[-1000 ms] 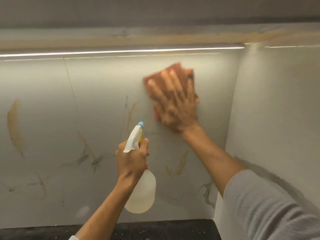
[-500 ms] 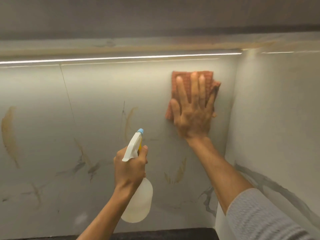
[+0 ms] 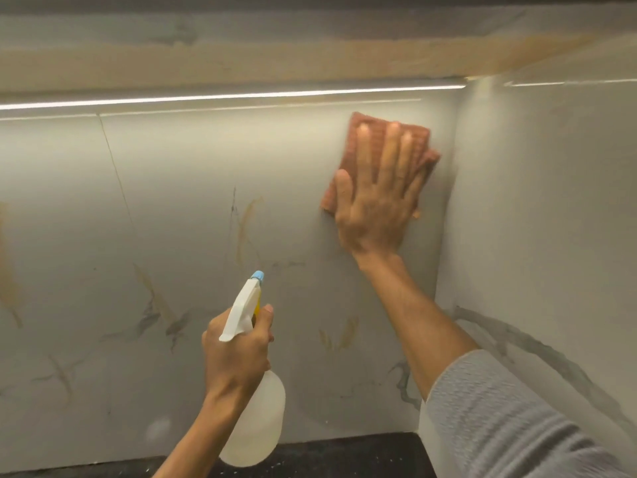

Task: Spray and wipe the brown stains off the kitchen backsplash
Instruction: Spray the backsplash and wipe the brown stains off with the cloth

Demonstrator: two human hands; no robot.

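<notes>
Rightward slid the orange cloth (image 3: 347, 157) toward the corner, right hand (image 3: 375, 205) pressing it flat-fingered high on the backsplash (image 3: 172, 188). Left hand (image 3: 238, 353) gripped the spray bottle (image 3: 256, 429); brown stains (image 3: 246, 219) remained lower down.

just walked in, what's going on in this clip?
A person is cleaning a kitchen backsplash. The right hand presses a pinkish cloth flat against the wall, high up near the right corner, fingers straight. The left hand grips a spray bottle lower down, nozzle pointing at the wall. Brown streaks show on the backsplash to the left of the cloth and below it, so the job is not finished.
</notes>
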